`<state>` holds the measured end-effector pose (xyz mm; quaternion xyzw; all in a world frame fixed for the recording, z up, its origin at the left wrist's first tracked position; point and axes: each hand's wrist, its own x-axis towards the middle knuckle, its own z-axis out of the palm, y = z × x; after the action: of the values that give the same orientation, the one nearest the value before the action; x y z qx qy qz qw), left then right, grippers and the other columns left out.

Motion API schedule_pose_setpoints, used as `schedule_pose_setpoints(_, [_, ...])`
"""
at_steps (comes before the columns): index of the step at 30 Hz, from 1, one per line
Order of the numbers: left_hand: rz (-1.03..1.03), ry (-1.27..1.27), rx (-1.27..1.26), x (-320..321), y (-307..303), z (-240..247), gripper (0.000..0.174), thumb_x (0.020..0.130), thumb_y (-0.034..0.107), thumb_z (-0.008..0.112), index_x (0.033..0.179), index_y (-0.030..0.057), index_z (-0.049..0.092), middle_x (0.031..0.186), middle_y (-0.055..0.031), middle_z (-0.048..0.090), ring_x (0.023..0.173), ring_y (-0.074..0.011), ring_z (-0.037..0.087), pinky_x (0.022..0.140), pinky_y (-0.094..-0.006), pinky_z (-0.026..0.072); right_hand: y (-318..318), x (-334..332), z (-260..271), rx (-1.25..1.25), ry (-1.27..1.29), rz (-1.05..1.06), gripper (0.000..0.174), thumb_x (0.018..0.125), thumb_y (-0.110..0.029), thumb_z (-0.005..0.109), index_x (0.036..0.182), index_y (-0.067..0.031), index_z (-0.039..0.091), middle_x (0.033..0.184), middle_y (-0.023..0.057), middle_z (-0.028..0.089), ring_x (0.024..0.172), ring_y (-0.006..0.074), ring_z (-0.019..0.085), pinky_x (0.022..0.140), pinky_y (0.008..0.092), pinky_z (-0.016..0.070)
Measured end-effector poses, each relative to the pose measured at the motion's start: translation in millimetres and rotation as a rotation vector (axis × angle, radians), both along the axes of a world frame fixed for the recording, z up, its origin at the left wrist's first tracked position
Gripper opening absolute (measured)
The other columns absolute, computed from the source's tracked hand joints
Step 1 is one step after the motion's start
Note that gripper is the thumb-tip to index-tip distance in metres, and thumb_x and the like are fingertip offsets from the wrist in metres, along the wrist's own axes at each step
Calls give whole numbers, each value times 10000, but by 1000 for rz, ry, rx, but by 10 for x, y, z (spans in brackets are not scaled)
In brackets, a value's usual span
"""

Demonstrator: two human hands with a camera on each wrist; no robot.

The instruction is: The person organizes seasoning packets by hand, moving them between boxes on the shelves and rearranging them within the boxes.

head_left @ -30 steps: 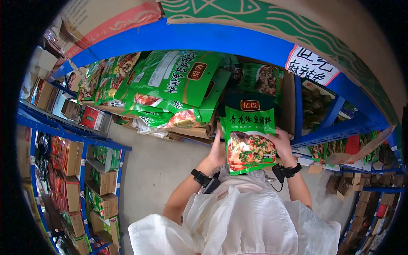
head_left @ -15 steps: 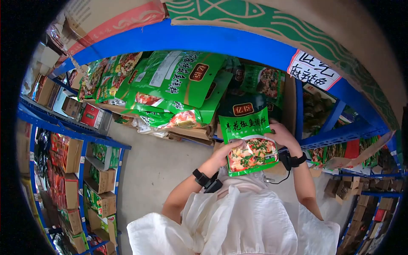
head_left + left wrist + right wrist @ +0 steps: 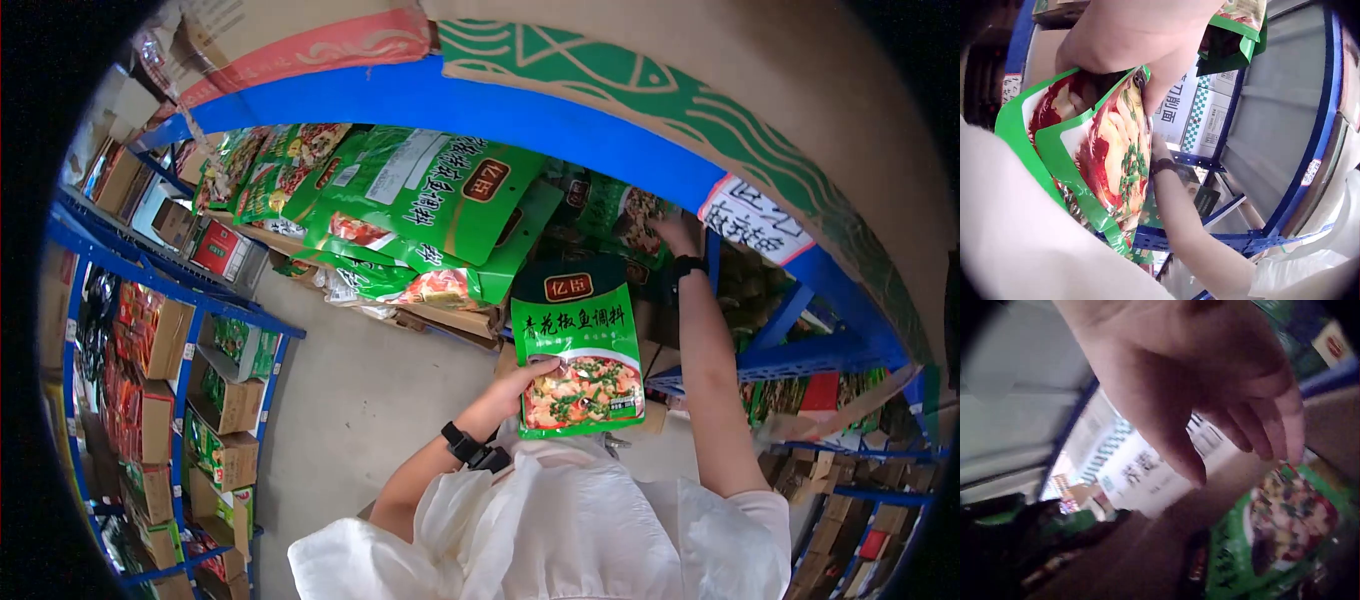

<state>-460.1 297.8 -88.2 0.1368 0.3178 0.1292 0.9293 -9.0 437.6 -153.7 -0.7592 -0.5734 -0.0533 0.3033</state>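
Observation:
The left hand [image 3: 518, 385] grips the lower left edge of a green seasoning packet [image 3: 580, 350], its thumb on the front. In the left wrist view that hand [image 3: 1141, 37] holds two packet layers [image 3: 1119, 150] with food pictures. The right hand [image 3: 672, 232] reaches into the shelf box at the upper right, by a green packet [image 3: 630, 215]. In the right wrist view the right hand [image 3: 1210, 381] has its fingers extended, holding nothing, above a green packet [image 3: 1285, 525]; whether a fingertip touches it, I cannot tell.
A pile of green packets [image 3: 430, 190] fills the box left of the right hand. A blue shelf beam [image 3: 560, 120] with a paper sign [image 3: 755, 220] runs above. Shelving with boxed packets [image 3: 150, 330] stands at the left.
The right hand has let go of the held packet and moved up into the shelf box. The left hand has shifted from the packet's side to its lower front edge, and holds it alone.

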Motion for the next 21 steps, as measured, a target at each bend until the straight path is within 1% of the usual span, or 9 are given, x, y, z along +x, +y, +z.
schedule_pose_setpoints(2, [0, 1, 17, 1, -7, -23, 187, 846, 177, 597, 966, 38, 564, 941, -83, 621, 845, -192, 617, 774, -336, 519, 299, 606, -1059, 51, 165, 125, 621, 893, -469, 354, 1372, -85, 258, 1439, 102, 212, 1304, 268, 217, 1079, 425, 173])
schedule_pose_setpoints(4, [7, 29, 7, 2, -13, 82, 200, 845, 192, 600, 969, 39, 563, 938, -80, 622, 838, -188, 619, 771, -334, 520, 239, 887, -1495, -9, 343, -74, 598, 730, -304, 650, 1168, 57, 460, 1158, 139, 486, 1039, 239, 465, 848, 384, 368])
schedule_pose_setpoints(5, [1, -1, 20, -4, -15, 58, 220, 842, 204, 605, 980, 39, 560, 950, -83, 624, 847, -187, 621, 778, -331, 519, 178, 866, -1521, -30, 400, -172, 598, 673, -248, 750, 1098, 108, 525, 1070, 156, 574, 955, 234, 548, 772, 374, 433])
schedule_pose_setpoints(7, [5, -33, -19, 16, -20, 7, 184, 833, 195, 616, 942, 52, 575, 924, -65, 633, 827, -172, 624, 768, -316, 520, 169, 814, -1529, -5, 397, -291, 599, 665, -236, 759, 1082, 124, 525, 1098, 182, 559, 980, 256, 546, 780, 387, 433])
schedule_pose_setpoints(10, [11, -17, -53, 40, -19, 71, 133, 839, 185, 608, 893, 65, 591, 888, -42, 636, 799, -151, 621, 756, -298, 516, -91, 154, -550, -209, 1018, -589, 563, 666, -214, 761, 1062, 117, 536, 1105, 162, 554, 977, 259, 541, 783, 393, 433])
schedule_pose_setpoints(12, [10, -2, -37, 51, -14, 61, 129, 848, 190, 595, 881, 66, 594, 879, -36, 635, 798, -146, 619, 762, -298, 512, -149, -48, -369, -234, 1266, -645, 431, 702, -178, 715, 1028, 50, 549, 1015, 132, 550, 887, 246, 545, 730, 376, 458])
schedule_pose_setpoints(16, [-16, -70, 1, 38, -7, 112, 154, 869, 213, 559, 873, 63, 591, 890, -32, 630, 826, -144, 612, 789, -305, 504, -209, -135, -147, -35, 1855, -328, 192, 774, -107, 623, 959, -83, 574, 836, 70, 542, 706, 220, 553, 624, 342, 508])
schedule_pose_setpoints(19, [-32, -50, -21, 51, -2, 202, 175, 877, 228, 540, 859, 59, 582, 881, -26, 615, 862, -153, 603, 814, -313, 496, -218, -205, 215, 263, 2030, 69, 167, 799, -105, 600, 909, -17, 511, 800, 76, 506, 815, 253, 559, 779, 391, 517])
schedule_pose_setpoints(21, [-35, -75, -34, 58, 12, 280, 168, 877, 221, 538, 864, 59, 581, 878, -29, 615, 865, -161, 605, 820, -324, 495, -105, -108, 291, 417, 2125, 385, 182, 841, -112, 545, 949, 16, 472, 930, 118, 496, 972, 297, 521, 902, 468, 457])
